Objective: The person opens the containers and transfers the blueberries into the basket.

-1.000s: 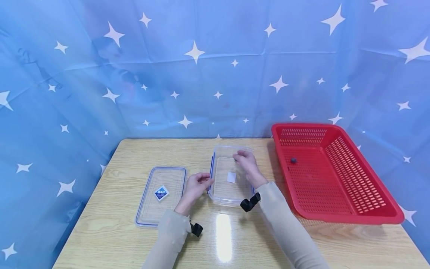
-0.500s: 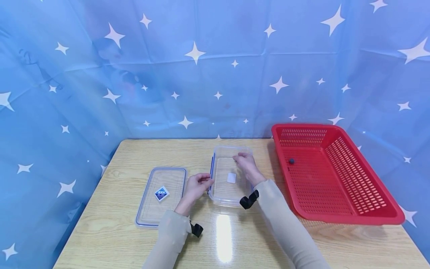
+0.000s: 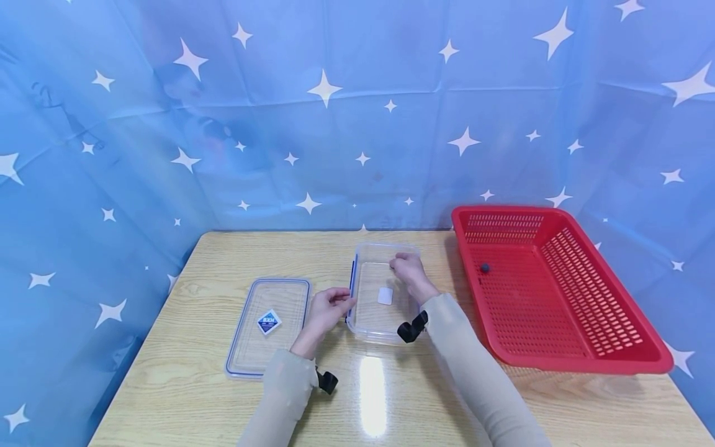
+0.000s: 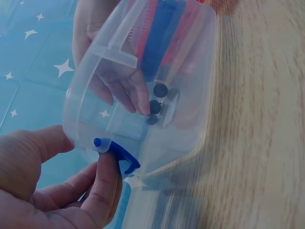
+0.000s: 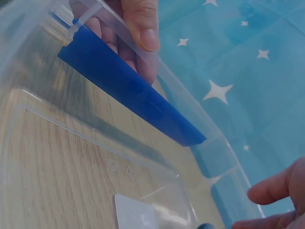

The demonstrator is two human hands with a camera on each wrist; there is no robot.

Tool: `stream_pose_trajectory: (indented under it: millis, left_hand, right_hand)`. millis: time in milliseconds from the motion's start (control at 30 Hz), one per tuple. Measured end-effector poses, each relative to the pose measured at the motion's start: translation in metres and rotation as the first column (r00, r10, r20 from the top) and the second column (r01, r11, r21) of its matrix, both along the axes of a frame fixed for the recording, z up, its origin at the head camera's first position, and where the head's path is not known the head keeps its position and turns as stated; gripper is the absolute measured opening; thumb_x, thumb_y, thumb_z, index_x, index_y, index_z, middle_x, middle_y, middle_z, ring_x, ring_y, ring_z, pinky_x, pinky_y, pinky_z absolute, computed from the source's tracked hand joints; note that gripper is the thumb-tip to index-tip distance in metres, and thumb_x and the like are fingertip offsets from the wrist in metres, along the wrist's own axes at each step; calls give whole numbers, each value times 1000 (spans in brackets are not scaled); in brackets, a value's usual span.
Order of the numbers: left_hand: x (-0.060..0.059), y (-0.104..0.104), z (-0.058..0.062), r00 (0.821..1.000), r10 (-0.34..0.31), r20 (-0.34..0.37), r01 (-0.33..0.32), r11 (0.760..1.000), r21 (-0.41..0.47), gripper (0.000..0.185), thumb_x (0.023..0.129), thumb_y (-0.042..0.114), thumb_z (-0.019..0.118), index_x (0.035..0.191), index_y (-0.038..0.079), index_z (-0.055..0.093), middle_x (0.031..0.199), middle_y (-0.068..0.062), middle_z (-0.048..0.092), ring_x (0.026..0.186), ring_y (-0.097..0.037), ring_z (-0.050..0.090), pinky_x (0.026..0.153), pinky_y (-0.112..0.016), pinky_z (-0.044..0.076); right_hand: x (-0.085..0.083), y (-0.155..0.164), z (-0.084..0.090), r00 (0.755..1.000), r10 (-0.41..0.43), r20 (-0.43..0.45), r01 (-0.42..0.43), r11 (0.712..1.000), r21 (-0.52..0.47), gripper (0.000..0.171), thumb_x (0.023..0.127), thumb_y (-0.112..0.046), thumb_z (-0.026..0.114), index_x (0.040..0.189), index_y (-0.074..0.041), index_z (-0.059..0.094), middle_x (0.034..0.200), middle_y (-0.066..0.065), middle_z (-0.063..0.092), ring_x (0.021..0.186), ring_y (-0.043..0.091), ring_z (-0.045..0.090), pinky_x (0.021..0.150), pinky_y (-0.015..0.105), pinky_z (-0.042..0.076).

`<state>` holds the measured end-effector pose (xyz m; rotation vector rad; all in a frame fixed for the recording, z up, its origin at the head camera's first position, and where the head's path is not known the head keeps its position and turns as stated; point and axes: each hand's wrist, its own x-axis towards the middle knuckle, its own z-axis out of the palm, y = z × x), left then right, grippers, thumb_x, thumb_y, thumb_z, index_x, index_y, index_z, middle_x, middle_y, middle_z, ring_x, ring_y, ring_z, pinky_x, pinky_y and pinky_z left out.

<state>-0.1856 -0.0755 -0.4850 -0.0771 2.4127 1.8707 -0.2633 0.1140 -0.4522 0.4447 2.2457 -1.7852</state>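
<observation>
Change: right hand (image 3: 409, 271) has drawn slightly back toward the person over the last second, its black wrist strap sitting a little closer to the container's near wall; left hand, container and lid lie as before.
Right hand: reaches into the clear container (image 3: 373, 323) from its right side, fingers loosely curled near the far end; whether they pinch anything cannot be told. In the left wrist view the fingertips (image 4: 138, 98) sit just beside three small dark balls (image 4: 155, 106) inside the box.
Left hand: (image 3: 328, 308) grips the container's left long wall, thumb (image 5: 143, 24) hooked over the rim and fingers curled beneath, against the blue latch (image 5: 128, 88).
Container: between the two hands, open-topped, resting on the wooden table (image 3: 184, 385); a white label (image 3: 385, 295) shows on its floor, just nearer the person than the right fingers.
Lid: clear lid (image 3: 246, 354) with blue edging, flat on the table just beyond the left hand's outer side, apart from the container; a diamond-shaped sticker (image 3: 269, 321) sits at its middle.
Basket: red basket (image 3: 581, 363) well beyond the right hand's outer side, holding one small dark ball (image 3: 485, 267).
Backdrop: blue star-printed cloth (image 3: 335, 124) behind the table.
</observation>
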Motion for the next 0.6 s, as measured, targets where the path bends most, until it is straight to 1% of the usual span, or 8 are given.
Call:
stream_pose_trajectory:
  millis: [167, 367, 500, 600]
  left_hand:
    - [0, 0, 0, 1000, 0, -16, 0, 1000, -5, 30, 82, 8, 69, 108, -7, 64, 94, -12, 66, 77, -13, 60, 68, -22, 51]
    - [0, 0, 0, 1000, -6, -27, 6, 1000, -2, 29, 83, 8, 69, 108, -7, 64, 94, -13, 66, 78, -14, 61, 67, -22, 51]
    - [0, 0, -1, 1000, -5, -20, 5, 1000, -1, 29, 83, 9, 69, 108, -6, 64, 94, -13, 66, 77, -13, 60, 66, -21, 51]
    - [-1, -1, -1, 1000, -11, -12, 12, 1000, 19, 30, 83, 9, 69, 108, -7, 63, 95, -14, 65, 77, -12, 59, 66, -20, 50]
  right_hand:
    - [-2, -1, -2, 1000, 1, 9, -1, 1000, 10, 54, 85, -1, 47, 137, 8, 37, 141, 23, 38, 123, 35, 44, 102, 41, 38]
    - [-2, -2, -3, 1000, 0, -7, 1, 998, 61, 53, 84, -2, 47, 135, 9, 40, 138, 23, 41, 116, 32, 45, 100, 40, 38]
    - [-3, -1, -3, 1000, 23, -5, -22, 996, 92, 52, 86, -4, 47, 136, 10, 39, 139, 23, 41, 121, 33, 43, 102, 42, 37]
    - [-3, -1, -2, 999, 50, 3, -50, 990, 132, 51, 87, -5, 49, 135, 9, 40, 140, 22, 40, 125, 32, 40, 104, 41, 34]
